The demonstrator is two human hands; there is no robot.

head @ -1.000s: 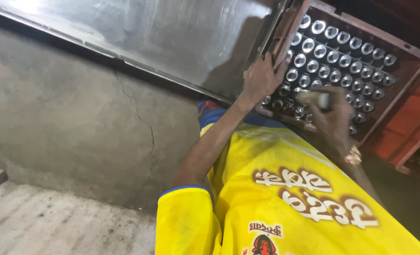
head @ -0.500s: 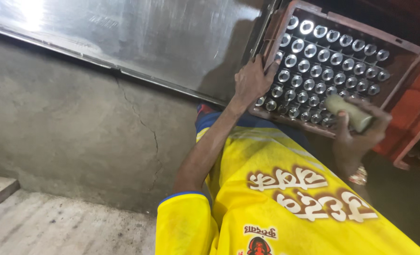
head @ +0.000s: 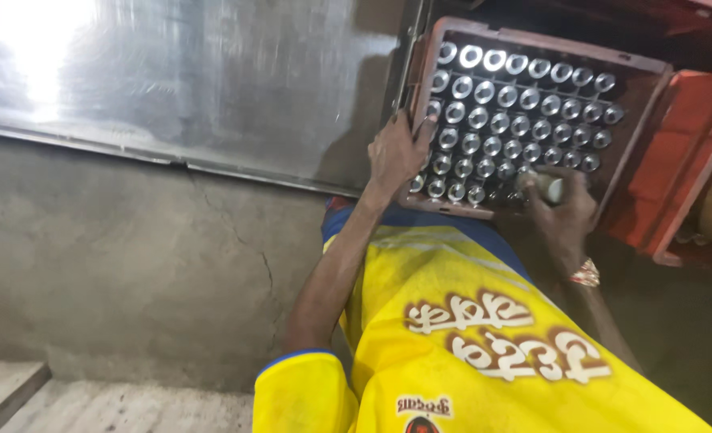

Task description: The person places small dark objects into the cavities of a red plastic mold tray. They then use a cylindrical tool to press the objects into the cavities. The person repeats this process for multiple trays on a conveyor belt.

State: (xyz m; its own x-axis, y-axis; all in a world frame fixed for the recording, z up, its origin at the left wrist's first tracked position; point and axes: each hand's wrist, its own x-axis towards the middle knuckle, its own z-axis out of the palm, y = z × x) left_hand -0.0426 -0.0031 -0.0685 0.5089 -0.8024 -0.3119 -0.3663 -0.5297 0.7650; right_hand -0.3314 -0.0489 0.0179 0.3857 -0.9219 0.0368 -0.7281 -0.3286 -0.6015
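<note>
Bottling or drinks storeroom, by the look: brown plastic crate (head: pixel 649 120) packed with capped bottles (head: pixel 500 120), orange crates (head: pixel 676 172) beside it, bare concrete wall (head: pixel 115 265), steel panel (head: pixel 211 80).
</note>
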